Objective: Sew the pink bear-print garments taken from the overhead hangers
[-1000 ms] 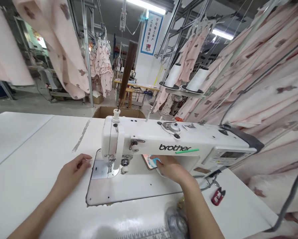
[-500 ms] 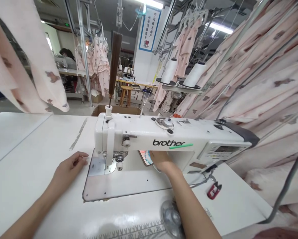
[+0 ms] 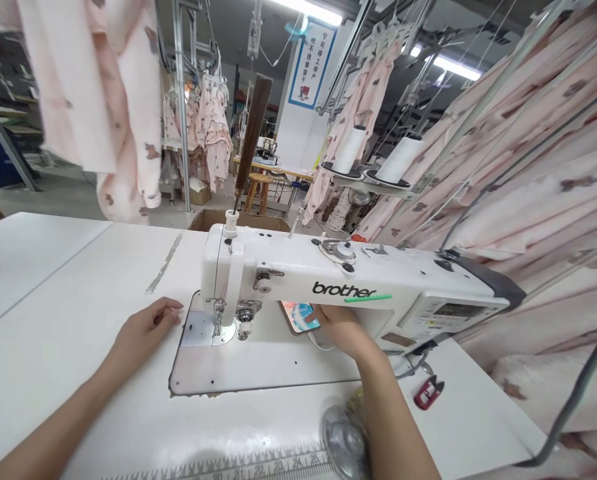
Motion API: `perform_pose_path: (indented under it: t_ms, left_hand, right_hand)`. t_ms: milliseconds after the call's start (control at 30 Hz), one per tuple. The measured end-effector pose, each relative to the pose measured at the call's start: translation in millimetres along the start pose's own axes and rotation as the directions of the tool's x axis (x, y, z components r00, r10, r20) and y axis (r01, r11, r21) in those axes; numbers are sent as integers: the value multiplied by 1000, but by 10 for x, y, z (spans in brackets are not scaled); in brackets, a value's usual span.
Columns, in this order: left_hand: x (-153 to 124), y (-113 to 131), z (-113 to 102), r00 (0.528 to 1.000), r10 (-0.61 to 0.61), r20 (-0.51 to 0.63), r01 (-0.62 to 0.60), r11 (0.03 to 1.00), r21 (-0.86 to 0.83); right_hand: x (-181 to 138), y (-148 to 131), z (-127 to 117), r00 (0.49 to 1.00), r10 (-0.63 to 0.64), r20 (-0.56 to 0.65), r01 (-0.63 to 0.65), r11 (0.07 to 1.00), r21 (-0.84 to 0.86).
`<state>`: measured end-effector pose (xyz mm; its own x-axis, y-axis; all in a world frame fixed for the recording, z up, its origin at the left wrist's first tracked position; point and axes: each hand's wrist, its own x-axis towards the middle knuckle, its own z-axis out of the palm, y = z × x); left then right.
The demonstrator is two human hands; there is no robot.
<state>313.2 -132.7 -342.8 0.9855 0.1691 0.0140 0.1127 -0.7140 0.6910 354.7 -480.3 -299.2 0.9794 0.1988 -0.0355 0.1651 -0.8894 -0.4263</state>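
A phone [image 3: 297,319] with a lit, colourful screen lies on the bed of the white sewing machine [image 3: 288,267], under its arm. My right hand [image 3: 341,328] reaches in from the right, and a fingertip rests over the screen's right side. The machine arm hides part of that hand. Left of the needle area, my left hand [image 3: 146,330] lies on the white table [image 3: 103,280], fingers loosely bent, a gap by the thumb and nothing seen in it. Its fingertips are close to the metal needle plate [image 3: 198,328].
Red thread snips [image 3: 429,392] lie on the table at the right. A clear round dish [image 3: 346,437] sits beside my right forearm, near a printed ruler [image 3: 258,467]. White thread cones [image 3: 349,152] stand behind the machine. Pink garments [image 3: 543,173] hang at the right.
My right hand has shifted slightly right relative to the phone, uncovering more of its screen. My left hand stays at the plate's edge. The camera view has turned a little left.
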Motion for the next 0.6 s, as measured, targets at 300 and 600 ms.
perform_pose_path:
  t_ms: [300, 600]
  left_hand:
    - [8, -8, -5, 1000, -19, 18, 19, 1000, -10]
    - [2, -4, 4, 1000, 24, 0, -24, 1000, 10]
  right_hand:
    - [104, -66, 90, 1000, -4, 1, 4, 993, -120]
    - [38, -126, 44, 1000, 0, -6, -1, 990, -143]
